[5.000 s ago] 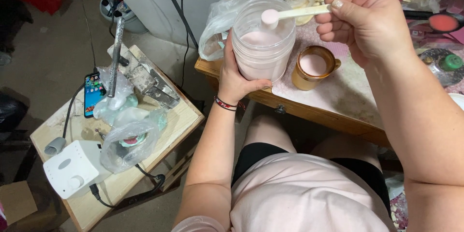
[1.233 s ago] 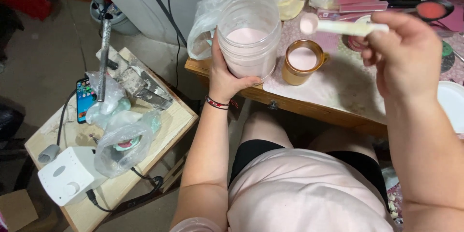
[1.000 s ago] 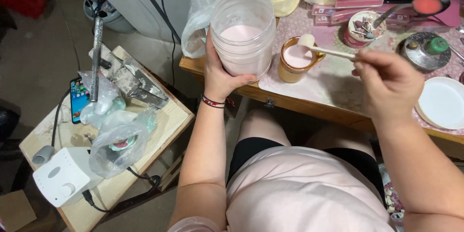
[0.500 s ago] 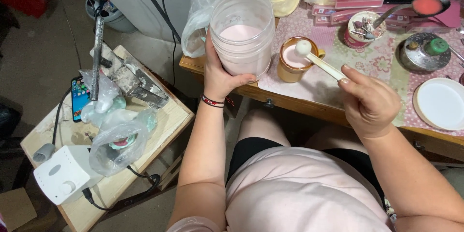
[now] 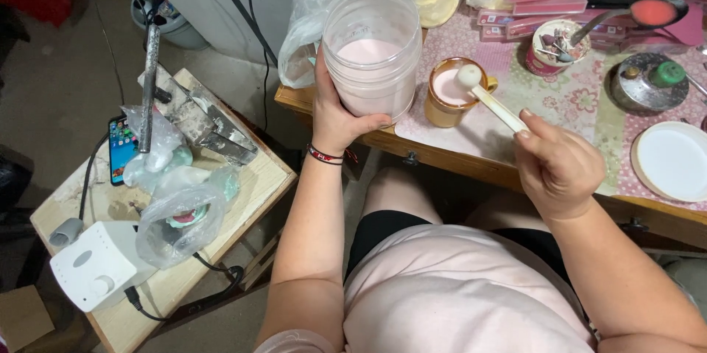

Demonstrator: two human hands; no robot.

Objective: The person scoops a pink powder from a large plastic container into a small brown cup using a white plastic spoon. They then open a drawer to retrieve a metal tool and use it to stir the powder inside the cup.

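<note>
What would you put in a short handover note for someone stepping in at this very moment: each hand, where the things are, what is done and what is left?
Left hand: grips the clear plastic jar of pink powder, held up at the table's edge, lid off.
Right hand: holds the white scoop by its handle, bowl just over the small amber cup.
The cup stands on the floral-covered table, right of the jar.
Done: pink powder already lies in the cup.
Left: whether the cup needs more cannot be told; the jar is open, and no lid can be made out.

We held a clear plastic jar, open and part-filled with pale pink powder, upright above the table edge, and a white scoop rested over a small amber cup holding the same powder.
</note>
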